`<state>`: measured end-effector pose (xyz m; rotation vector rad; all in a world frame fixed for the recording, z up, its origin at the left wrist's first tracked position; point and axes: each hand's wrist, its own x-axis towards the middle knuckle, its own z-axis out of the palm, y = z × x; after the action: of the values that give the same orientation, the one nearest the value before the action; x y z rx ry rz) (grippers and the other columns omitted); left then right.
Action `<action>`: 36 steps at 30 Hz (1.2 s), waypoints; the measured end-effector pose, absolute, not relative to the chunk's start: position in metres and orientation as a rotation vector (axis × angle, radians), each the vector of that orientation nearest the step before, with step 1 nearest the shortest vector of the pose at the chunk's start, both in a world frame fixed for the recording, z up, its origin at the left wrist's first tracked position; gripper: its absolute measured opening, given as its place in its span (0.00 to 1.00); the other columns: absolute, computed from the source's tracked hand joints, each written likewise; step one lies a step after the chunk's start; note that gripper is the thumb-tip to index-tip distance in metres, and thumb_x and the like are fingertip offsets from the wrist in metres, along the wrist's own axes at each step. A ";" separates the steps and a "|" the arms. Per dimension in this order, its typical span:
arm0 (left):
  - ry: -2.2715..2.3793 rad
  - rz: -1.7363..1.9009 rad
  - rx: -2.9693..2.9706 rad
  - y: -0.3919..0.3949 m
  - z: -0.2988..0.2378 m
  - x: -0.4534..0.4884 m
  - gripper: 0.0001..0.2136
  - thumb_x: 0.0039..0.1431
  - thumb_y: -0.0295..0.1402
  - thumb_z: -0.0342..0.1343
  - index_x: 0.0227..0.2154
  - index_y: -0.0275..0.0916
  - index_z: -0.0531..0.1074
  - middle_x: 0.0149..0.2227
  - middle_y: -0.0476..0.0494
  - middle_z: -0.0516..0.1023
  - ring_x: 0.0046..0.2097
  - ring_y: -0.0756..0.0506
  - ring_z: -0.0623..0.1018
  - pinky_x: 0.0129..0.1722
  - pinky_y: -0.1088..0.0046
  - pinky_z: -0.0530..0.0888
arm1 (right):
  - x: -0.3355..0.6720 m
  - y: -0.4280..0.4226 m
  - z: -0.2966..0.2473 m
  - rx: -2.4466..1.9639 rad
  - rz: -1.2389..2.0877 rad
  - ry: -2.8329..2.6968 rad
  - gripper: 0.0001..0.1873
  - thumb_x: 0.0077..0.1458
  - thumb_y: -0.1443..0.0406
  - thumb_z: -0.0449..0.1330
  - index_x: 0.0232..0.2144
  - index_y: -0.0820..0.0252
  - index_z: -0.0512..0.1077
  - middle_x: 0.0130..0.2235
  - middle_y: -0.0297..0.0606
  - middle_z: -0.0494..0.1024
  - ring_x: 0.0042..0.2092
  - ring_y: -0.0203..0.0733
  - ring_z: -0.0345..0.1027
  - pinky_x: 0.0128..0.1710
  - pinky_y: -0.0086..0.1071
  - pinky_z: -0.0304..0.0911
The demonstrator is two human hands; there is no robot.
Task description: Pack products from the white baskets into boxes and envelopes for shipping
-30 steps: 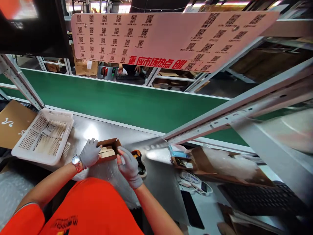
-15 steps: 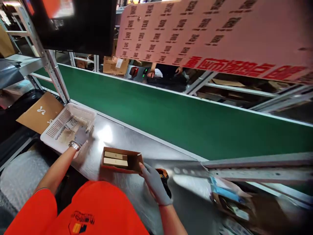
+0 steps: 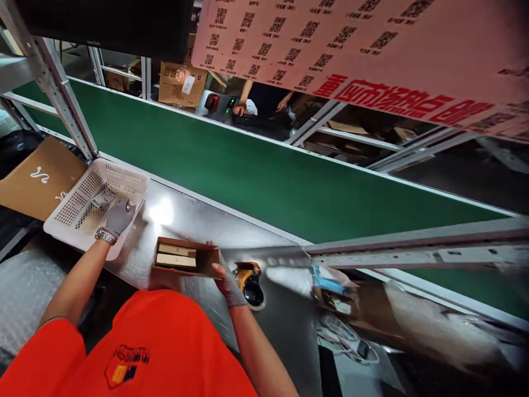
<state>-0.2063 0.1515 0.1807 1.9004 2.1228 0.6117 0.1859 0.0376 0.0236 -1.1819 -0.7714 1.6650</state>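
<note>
My left hand (image 3: 119, 216), in a grey glove, reaches down into a white perforated plastic basket (image 3: 66, 226) near its right wall. Its fingers are curled, and whatever they hold is hidden. Beside them in the basket lies a clear plastic packet with a printed label (image 3: 103, 197). At the right end of an open brown cardboard box (image 3: 208, 263), my right hand (image 3: 230, 284) grips the wall, thumb in front and fingertips behind. Two flat pale boxes (image 3: 176, 259) lie side by side in the left part of that cardboard box. A black and orange scanner-like device (image 3: 250, 284) rests just right of my right hand.
A green conveyor belt (image 3: 248, 171) runs behind the metal table (image 3: 182, 212). A metal post (image 3: 68, 94) rises behind the basket, and a rail (image 3: 413, 242) crosses at right. A pink code board (image 3: 330, 49) hangs overhead. Another person's hands (image 3: 239, 110) show across the belt.
The view has shifted, so most things appear farther left. My left hand stays in the basket, its fingers now more curled. My right hand still grips the cardboard box; the scanner-like device is less covered.
</note>
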 end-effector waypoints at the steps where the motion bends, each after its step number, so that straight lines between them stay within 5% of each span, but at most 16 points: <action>1: 2.045 0.601 1.952 0.142 0.183 -0.196 0.12 0.75 0.39 0.63 0.51 0.37 0.84 0.48 0.35 0.88 0.49 0.38 0.85 0.50 0.62 0.81 | 0.185 0.039 0.023 -1.150 1.681 -0.761 0.45 0.45 0.46 0.73 0.67 0.45 0.79 0.66 0.41 0.84 0.72 0.65 0.73 0.72 0.62 0.68; 6: 1.419 0.236 2.195 0.083 0.187 -0.102 0.12 0.72 0.39 0.63 0.42 0.36 0.88 0.42 0.34 0.89 0.44 0.38 0.87 0.46 0.64 0.78 | 0.184 0.041 0.027 -1.101 1.723 -0.787 0.35 0.50 0.46 0.73 0.58 0.50 0.83 0.53 0.42 0.91 0.68 0.66 0.77 0.71 0.61 0.70; 12: 1.416 -0.036 2.071 0.074 0.159 -0.012 0.21 0.74 0.46 0.63 0.39 0.32 0.90 0.38 0.25 0.88 0.42 0.31 0.89 0.42 0.58 0.80 | 0.178 0.038 0.028 -1.055 1.694 -0.852 0.33 0.54 0.45 0.71 0.58 0.50 0.83 0.53 0.41 0.90 0.65 0.63 0.79 0.71 0.58 0.71; 17: 1.402 0.308 2.102 0.062 0.151 -0.040 0.14 0.74 0.37 0.65 0.55 0.37 0.86 0.54 0.32 0.89 0.55 0.35 0.88 0.57 0.62 0.82 | 0.182 0.035 0.032 -1.007 1.711 -0.881 0.36 0.54 0.41 0.73 0.60 0.49 0.82 0.56 0.42 0.90 0.66 0.61 0.78 0.72 0.56 0.69; 21: 1.812 0.741 2.015 0.032 0.139 -0.097 0.23 0.75 0.38 0.60 0.68 0.35 0.76 0.67 0.25 0.80 0.69 0.30 0.79 0.71 0.51 0.76 | 0.194 0.036 0.037 -1.001 1.667 -0.973 0.45 0.50 0.37 0.76 0.62 0.52 0.80 0.63 0.45 0.86 0.69 0.61 0.74 0.74 0.56 0.65; 27: 1.790 0.474 1.963 -0.005 0.116 -0.106 0.39 0.69 0.46 0.65 0.76 0.29 0.68 0.75 0.17 0.72 0.77 0.22 0.70 0.76 0.43 0.69 | 0.175 0.046 0.034 -1.300 1.584 -1.030 0.53 0.32 0.39 0.85 0.57 0.56 0.80 0.55 0.50 0.88 0.60 0.66 0.80 0.65 0.59 0.74; 32: 1.678 0.199 2.021 0.005 0.122 -0.099 0.33 0.70 0.56 0.64 0.62 0.32 0.83 0.74 0.19 0.73 0.71 0.18 0.75 0.68 0.44 0.76 | 0.153 0.053 0.029 -1.476 1.475 -1.057 0.47 0.35 0.42 0.85 0.54 0.58 0.82 0.49 0.50 0.90 0.51 0.65 0.84 0.58 0.60 0.78; 36: 1.704 0.161 1.978 0.021 0.113 -0.105 0.26 0.71 0.57 0.63 0.49 0.36 0.86 0.63 0.22 0.81 0.59 0.23 0.83 0.59 0.46 0.80 | 0.160 0.052 0.036 -1.450 1.529 -1.058 0.44 0.39 0.40 0.83 0.53 0.56 0.83 0.47 0.47 0.90 0.52 0.65 0.84 0.59 0.59 0.78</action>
<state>-0.1045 0.0214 0.1134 1.9776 1.7044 0.1605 0.1598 0.0520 0.0357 -1.4504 -1.0578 1.5287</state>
